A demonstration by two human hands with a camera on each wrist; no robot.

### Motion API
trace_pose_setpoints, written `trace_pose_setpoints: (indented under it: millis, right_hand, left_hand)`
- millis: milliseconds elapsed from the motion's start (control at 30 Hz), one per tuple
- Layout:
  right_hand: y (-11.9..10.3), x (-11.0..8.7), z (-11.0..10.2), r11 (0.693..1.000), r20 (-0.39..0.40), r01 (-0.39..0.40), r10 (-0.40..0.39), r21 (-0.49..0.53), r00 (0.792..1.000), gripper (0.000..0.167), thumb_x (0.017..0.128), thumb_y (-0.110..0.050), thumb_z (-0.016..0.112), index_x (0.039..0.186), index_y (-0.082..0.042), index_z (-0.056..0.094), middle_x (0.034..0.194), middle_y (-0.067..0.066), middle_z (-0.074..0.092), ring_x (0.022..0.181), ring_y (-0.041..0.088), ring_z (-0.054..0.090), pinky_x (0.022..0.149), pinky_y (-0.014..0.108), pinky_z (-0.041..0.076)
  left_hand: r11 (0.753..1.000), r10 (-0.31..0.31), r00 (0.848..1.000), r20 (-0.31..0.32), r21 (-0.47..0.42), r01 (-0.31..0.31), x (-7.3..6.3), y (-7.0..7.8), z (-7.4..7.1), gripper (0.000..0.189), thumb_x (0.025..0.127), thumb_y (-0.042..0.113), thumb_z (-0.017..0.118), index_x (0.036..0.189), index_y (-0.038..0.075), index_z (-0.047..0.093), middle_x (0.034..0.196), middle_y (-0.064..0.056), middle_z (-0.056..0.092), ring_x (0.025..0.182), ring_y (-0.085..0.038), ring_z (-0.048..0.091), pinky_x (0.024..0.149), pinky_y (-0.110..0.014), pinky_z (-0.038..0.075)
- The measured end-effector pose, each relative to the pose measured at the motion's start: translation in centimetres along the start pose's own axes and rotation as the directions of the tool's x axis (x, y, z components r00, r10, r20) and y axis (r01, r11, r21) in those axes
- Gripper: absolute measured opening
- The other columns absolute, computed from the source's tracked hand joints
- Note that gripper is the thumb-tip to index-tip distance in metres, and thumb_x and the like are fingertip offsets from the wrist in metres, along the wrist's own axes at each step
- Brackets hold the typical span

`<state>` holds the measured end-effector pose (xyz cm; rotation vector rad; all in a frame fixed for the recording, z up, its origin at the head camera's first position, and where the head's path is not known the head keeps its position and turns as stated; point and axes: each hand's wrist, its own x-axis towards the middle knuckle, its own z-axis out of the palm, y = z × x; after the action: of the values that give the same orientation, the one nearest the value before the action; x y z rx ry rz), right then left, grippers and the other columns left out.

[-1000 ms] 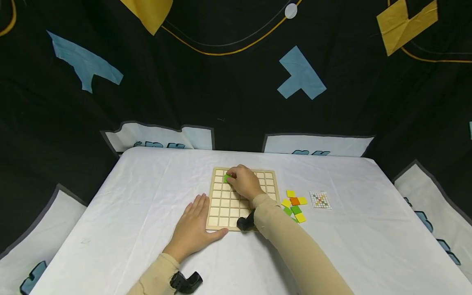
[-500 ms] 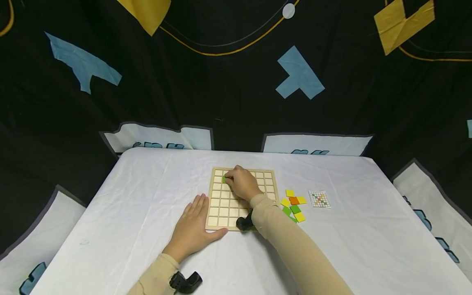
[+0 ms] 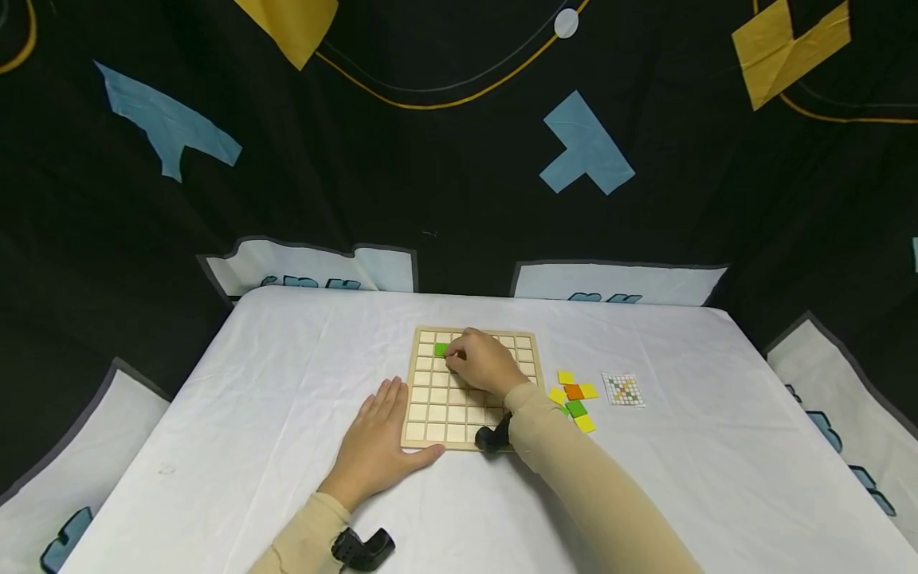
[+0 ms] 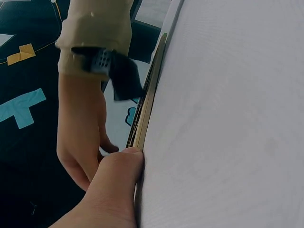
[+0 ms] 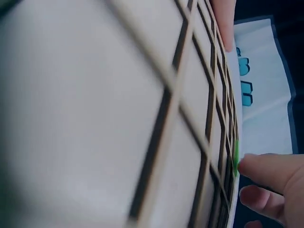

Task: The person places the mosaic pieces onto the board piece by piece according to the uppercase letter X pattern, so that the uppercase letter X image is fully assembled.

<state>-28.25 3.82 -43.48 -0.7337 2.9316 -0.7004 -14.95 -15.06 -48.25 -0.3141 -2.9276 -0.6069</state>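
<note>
A square wooden grid board (image 3: 435,412) lies on the white table. One green tile (image 3: 441,349) sits flat in a cell of its second row from the far edge, near the left side. My right hand (image 3: 484,363) is over the board just right of that tile; in the right wrist view a fingertip (image 5: 247,165) is at the green tile, with the other fingers loosely bent. Along the board's left side lies my left hand (image 3: 380,430), fingers extended, its thumb (image 4: 124,164) against the near edge in the left wrist view. My right forearm covers part of the board.
Several loose tiles lie right of the board: yellow (image 3: 566,377), orange (image 3: 574,392) and green (image 3: 576,409). Beyond them is a small printed pattern card (image 3: 623,390). A black curtain (image 3: 445,175) hangs behind the table.
My right hand has drawn back slightly to the right and toward me, off the green tile, which now shows more fully in its cell. The left hand stays put.
</note>
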Motion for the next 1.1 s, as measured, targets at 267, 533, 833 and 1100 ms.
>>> trace_pose_setpoints:
  millis: [267, 533, 833, 1100]
  right_hand:
    - [2.4, -2.7, -3.4, 0.994, 0.016, -0.060, 0.058, 0.094, 0.998, 0.026, 0.097, -0.017, 0.062, 0.121, -0.015, 0.071, 0.097, 0.001, 0.066, 0.075, 0.015, 0.055, 0.068, 0.030, 0.048]
    - [5.7, -6.4, -6.1, 0.987, 0.035, -0.137, 0.135, 0.086, 0.990, 0.028, 0.099, -0.019, 0.061, 0.126, -0.014, 0.068, 0.099, 0.004, 0.065, 0.059, 0.015, 0.045, 0.056, 0.029, 0.041]
    - [8.6, -9.9, -6.9, 0.970, 0.063, -0.244, 0.242, 0.022, 0.968, 0.019, 0.095, -0.020, 0.065, 0.111, -0.013, 0.072, 0.094, 0.002, 0.065, 0.075, 0.016, 0.056, 0.065, 0.030, 0.048]
    - [9.5, -12.3, -6.2, 0.970, 0.057, -0.240, 0.242, -0.039, 0.969, 0.013, 0.088, -0.026, 0.075, 0.095, -0.016, 0.071, 0.089, -0.003, 0.065, 0.077, 0.013, 0.056, 0.071, 0.032, 0.049]
  left_hand:
    - [1.000, -0.009, 1.000, 0.011, -0.004, 0.009, 0.0, 0.2, -0.2, 0.118, 0.079, 0.076, 0.061, 0.153, -0.007, 0.025, 0.162, -0.021, 0.025, 0.153, -0.035, 0.020, 0.126, -0.050, 0.018]
    - [1.000, -0.007, 1.000, 0.013, -0.001, 0.007, 0.0, 0.3, -0.1, 0.117, 0.079, 0.076, 0.062, 0.155, -0.005, 0.024, 0.163, -0.019, 0.024, 0.154, -0.035, 0.019, 0.126, -0.050, 0.017]
    - [1.000, 0.001, 1.000, 0.003, 0.003, -0.001, 0.1, 0.2, 0.1, 0.116, 0.079, 0.076, 0.061, 0.154, -0.005, 0.026, 0.163, -0.020, 0.024, 0.153, -0.035, 0.019, 0.125, -0.051, 0.018]
    - [1.000, 0.010, 1.000, 0.005, -0.001, -0.010, 0.0, 0.2, 0.0, 0.113, 0.079, 0.076, 0.061, 0.156, 0.001, 0.027, 0.163, -0.020, 0.024, 0.153, -0.035, 0.019, 0.125, -0.051, 0.017]
